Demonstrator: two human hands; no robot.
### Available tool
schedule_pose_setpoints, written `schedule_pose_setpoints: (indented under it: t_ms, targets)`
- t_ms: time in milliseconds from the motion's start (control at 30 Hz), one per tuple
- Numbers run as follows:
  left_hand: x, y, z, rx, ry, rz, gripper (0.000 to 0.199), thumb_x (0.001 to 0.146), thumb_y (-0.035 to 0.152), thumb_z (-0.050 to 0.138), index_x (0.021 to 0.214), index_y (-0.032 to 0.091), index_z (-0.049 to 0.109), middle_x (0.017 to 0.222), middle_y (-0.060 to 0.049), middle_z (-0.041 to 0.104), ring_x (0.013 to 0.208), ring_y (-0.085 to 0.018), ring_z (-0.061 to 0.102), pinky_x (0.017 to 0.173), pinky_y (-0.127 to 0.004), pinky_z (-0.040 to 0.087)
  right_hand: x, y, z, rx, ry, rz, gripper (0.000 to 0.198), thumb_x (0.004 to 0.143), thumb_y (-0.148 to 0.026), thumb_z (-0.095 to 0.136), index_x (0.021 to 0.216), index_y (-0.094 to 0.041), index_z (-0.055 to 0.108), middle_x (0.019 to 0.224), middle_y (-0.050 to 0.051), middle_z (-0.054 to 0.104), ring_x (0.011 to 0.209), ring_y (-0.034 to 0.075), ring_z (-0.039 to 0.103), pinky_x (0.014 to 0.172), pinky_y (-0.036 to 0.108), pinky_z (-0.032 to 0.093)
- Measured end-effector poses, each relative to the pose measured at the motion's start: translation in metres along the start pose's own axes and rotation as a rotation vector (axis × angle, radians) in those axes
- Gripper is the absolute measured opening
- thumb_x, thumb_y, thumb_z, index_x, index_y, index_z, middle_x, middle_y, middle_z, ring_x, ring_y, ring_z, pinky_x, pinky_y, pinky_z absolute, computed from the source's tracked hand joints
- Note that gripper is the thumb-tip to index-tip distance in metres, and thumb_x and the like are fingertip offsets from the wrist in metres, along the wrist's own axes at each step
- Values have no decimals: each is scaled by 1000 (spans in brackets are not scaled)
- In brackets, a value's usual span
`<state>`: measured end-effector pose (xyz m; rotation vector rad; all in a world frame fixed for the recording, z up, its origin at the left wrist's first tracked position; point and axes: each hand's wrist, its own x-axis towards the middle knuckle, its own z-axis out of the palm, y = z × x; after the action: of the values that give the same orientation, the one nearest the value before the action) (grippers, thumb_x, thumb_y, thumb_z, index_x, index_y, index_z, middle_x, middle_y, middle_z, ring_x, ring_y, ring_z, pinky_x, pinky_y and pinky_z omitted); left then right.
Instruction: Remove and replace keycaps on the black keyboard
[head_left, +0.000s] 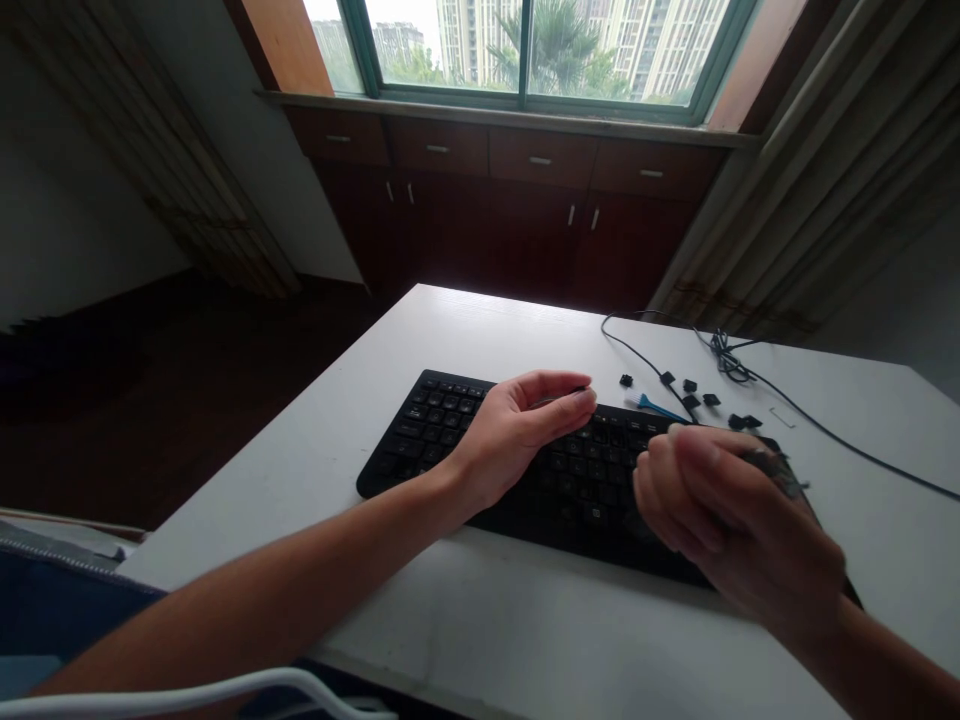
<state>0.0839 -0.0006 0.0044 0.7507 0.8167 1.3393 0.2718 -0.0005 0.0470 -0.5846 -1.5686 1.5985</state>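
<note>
A black keyboard [577, 480] lies aslant on the white table. Over its upper middle, my left hand [517, 430] is closed, thumb and fingertips pinched together. A sliver of something dark shows between those fingertips, too hidden to name. My right hand [742, 510] is curled into a fist above the keyboard's right part. A greyish, blurred thing [776, 468] shows behind its fingers; I cannot make out what it is. Several loose black keycaps [711, 400] lie behind the keyboard, near a small blue brush [660, 406] with pale bristles.
A black cable [825, 415] with a tangled bundle [729, 360] runs across the table's right side. A thin bent metal wire [782, 417] lies near the keycaps. A white cord [225, 685] crosses the lower left. Beyond the white table [480, 330] stand dark red cabinets [480, 220] below a window.
</note>
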Motion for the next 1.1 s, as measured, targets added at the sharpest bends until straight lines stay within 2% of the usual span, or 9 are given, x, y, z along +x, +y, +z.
schedule_pose_setpoints:
  t_ms: [67, 200, 300, 433, 700, 967, 1100]
  targets:
    - [1, 1, 0, -1, 7, 14, 33, 78, 28, 89, 106, 16, 77, 101, -5, 76, 96, -14, 70, 99, -30, 53, 6, 2, 12, 53, -48, 35, 56, 98, -41, 57, 50, -21, 39, 44, -4, 35, 42, 11, 35, 41, 28, 28]
    - [2, 4, -2, 22, 13, 32, 32, 78, 26, 88, 107, 18, 77, 101, -3, 76, 96, -13, 69, 98, -28, 52, 12, 16, 23, -7, -122, 80, 58, 98, -45, 59, 49, -21, 37, 45, -5, 31, 43, 9, 28, 42, 28, 21]
    - [2, 4, -3, 9, 10, 42, 31, 78, 24, 88, 106, 18, 77, 102, -3, 76, 98, -14, 69, 101, -29, 51, 13, 28, 22, -46, -129, 90, 60, 98, -46, 58, 49, -21, 34, 45, -6, 28, 43, 7, 25, 43, 28, 16]
    - [2, 3, -3, 0, -2, 36, 31, 79, 25, 88, 107, 18, 77, 103, -4, 76, 100, -15, 69, 103, -31, 51, 12, 36, 19, -110, -131, 41, 60, 100, -44, 57, 50, -20, 32, 47, -6, 28, 45, 7, 24, 45, 29, 16]
    - [2, 1, 0, 13, 40, 15, 29, 79, 25, 88, 105, 17, 78, 100, -4, 76, 94, -13, 70, 93, -25, 56, 11, 40, 19, -157, -141, -37, 58, 101, -41, 55, 53, -20, 30, 49, -5, 27, 46, 6, 21, 45, 28, 15]
    - [2, 1, 1, 27, 72, -16, 26, 79, 22, 88, 103, 17, 78, 99, -3, 76, 90, -11, 72, 87, -19, 58, 12, 39, 20, -122, -158, -35, 55, 98, -35, 58, 52, -20, 31, 48, -7, 28, 45, 5, 21, 42, 27, 15]
    - [3, 2, 1, 27, 91, -14, 25, 79, 21, 89, 101, 18, 79, 101, -3, 77, 91, -11, 72, 88, -19, 59, 14, 43, 19, -94, -212, 25, 54, 95, -33, 62, 53, -21, 30, 47, -7, 27, 45, 5, 20, 41, 26, 14]
